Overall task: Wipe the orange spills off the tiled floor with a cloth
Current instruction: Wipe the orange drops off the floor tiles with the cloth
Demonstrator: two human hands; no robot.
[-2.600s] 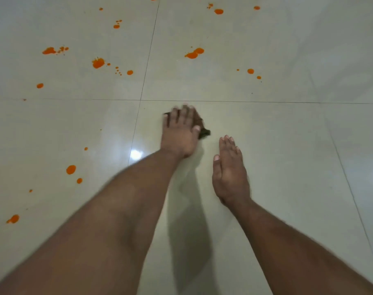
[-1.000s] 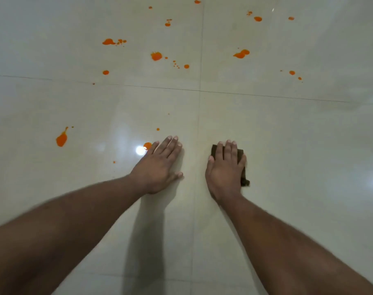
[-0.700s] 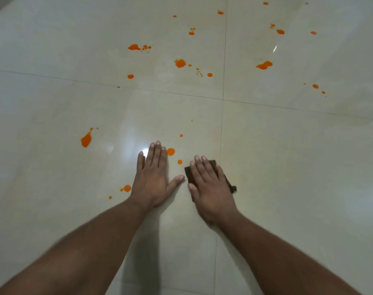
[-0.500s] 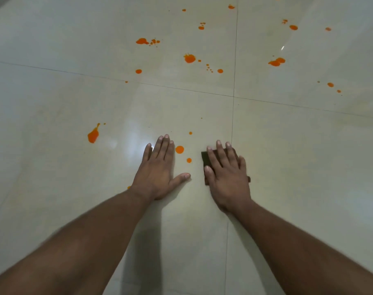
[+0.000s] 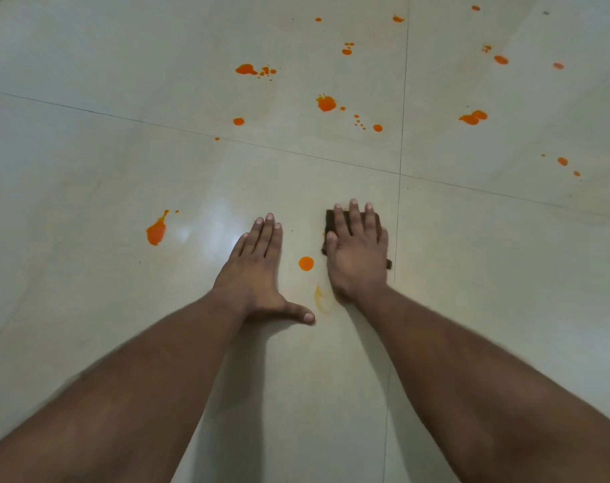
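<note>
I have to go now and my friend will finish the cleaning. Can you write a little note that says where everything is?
Right hand: flat on the dark cloth, pressing it to the floor.
Left hand: flat on the tile, empty.
Done: only a faint orange smear near the right wrist looks wiped.
Left: the round drop between the hands, the long splash to the left, and many spots farther ahead, like the blot.

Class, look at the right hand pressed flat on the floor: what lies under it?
A dark cloth lies under the right hand, its edges showing past the fingers and at the wrist side. Most of the cloth is covered, so any orange spill beneath it on the tiled floor cannot be seen.
</note>
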